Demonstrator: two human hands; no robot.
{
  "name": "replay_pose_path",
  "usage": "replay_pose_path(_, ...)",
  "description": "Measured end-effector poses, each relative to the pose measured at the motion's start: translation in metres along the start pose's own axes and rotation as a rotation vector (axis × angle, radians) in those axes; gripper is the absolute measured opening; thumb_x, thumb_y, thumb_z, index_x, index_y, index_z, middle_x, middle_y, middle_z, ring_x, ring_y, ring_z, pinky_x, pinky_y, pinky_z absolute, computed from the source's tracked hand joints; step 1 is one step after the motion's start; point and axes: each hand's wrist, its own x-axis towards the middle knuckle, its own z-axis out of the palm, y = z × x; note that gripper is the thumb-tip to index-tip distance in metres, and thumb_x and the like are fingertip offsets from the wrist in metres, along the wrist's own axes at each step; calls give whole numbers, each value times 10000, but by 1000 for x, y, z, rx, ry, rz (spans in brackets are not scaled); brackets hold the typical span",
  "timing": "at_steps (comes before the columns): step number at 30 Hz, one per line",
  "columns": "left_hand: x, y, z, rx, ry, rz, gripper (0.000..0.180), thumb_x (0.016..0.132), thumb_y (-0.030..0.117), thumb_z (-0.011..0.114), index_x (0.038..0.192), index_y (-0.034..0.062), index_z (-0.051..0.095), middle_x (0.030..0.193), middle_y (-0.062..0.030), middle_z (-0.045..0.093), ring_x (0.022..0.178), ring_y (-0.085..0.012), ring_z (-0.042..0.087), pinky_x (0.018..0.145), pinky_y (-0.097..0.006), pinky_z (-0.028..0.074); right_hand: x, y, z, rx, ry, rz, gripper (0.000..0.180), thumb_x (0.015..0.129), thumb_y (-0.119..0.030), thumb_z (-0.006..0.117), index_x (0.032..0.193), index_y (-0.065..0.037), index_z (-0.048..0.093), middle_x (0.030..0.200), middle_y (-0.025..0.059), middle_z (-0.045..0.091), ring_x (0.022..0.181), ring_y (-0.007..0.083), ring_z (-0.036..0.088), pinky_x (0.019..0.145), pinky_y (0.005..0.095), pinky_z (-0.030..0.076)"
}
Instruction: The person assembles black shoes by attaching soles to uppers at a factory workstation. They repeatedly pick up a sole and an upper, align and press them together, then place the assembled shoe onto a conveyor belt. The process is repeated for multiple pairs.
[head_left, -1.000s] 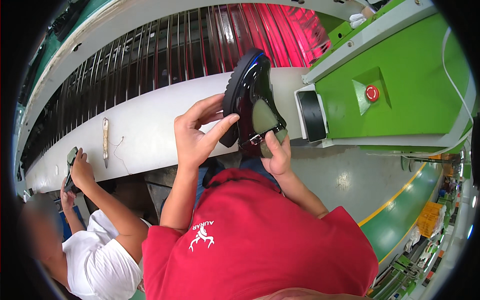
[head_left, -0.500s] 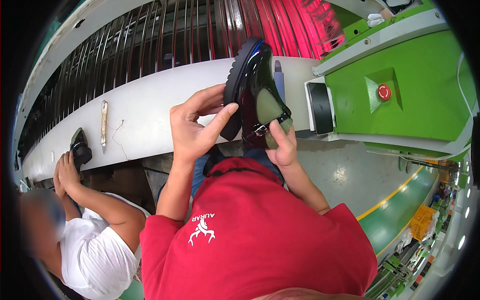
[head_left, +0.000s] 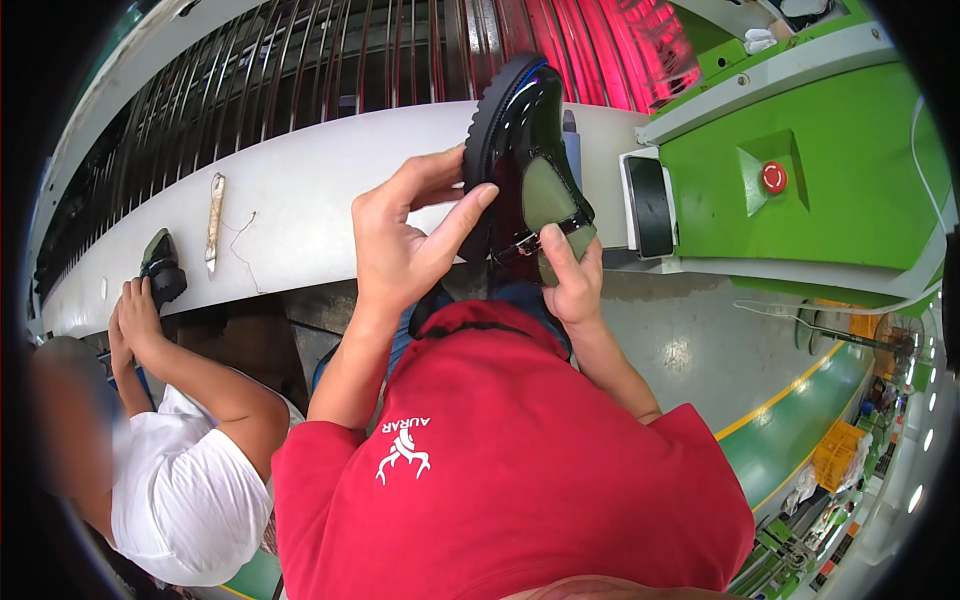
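Both my hands hold a glossy black shoe (head_left: 510,195) up over the white worktop, toe pointing away from me. It has a thick ridged sole on its left side, a buckled strap, and a pale green patch showing in the opening. My left hand (head_left: 405,225) pinches the sole, thumb and fingers pressed against it near the heel half. The thumb of my right hand (head_left: 572,275) lies by the buckle, while its other fingers wrap behind the shoe's heel end and are partly hidden. A blue-grey marker-like thing (head_left: 572,145) is partly covered behind the shoe.
Beyond the white worktop (head_left: 310,190) runs a bed of metal rollers (head_left: 330,70), glowing red at right. A knife with a wrapped handle (head_left: 214,222) lies beside a loose thread. At left, a co-worker's hands hold another dark shoe (head_left: 163,270). A green machine (head_left: 800,180) with a red button stands right.
The shoe and both my hands sit slightly farther up and right in view, with the grip unchanged. The surroundings have shifted a little too.
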Motion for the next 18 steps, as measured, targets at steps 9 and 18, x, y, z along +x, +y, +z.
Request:
replay_pose_path(9,24,8,11,-204,66,66,596,979,117,870,1498,-61,637,1227,-153,813,1112,-196,784,991,-334,616,-15,-2,12,-205,-138,-197,830,1014,-156,801,1693,82,387,1578,226,611,1434,272,617,1209,407,480)
replay_pose_path(18,27,5,14,-113,172,153,471,983,137,872,1353,-96,696,1046,-147,832,935,-176,803,854,-305,639,-14,-18,21,-309,-114,-182,805,1012,-120,803,1684,78,406,1547,228,637,1389,274,654,1181,400,508)
